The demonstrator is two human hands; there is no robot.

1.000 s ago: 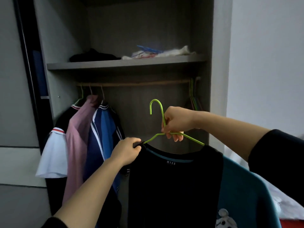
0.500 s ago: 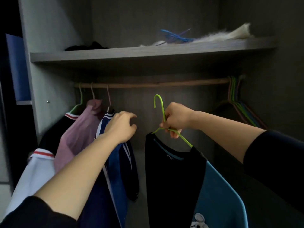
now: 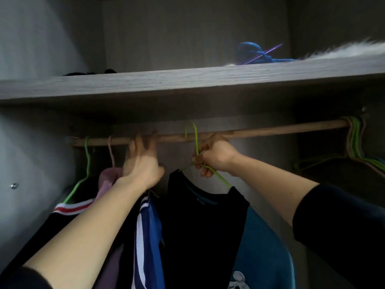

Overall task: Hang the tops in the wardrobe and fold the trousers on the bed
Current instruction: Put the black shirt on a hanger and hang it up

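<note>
Right hand fingers clenched on the neck of the green hanger carrying the black-and-teal T-shirt; hook stands straight above them at the wooden rail, just right of the left hand (blurred, fingers at rail, grip cannot be told).

A grey wooden shelf carries a blue bundle with a purple stick across it, a white fluffy thing at the right end and a dark heap at the left. Under it, a wooden rail bears hangers with tops at the left, bare hangers at the far right, and mid-rail a green hanger, its hook perhaps just over the rail.
</note>
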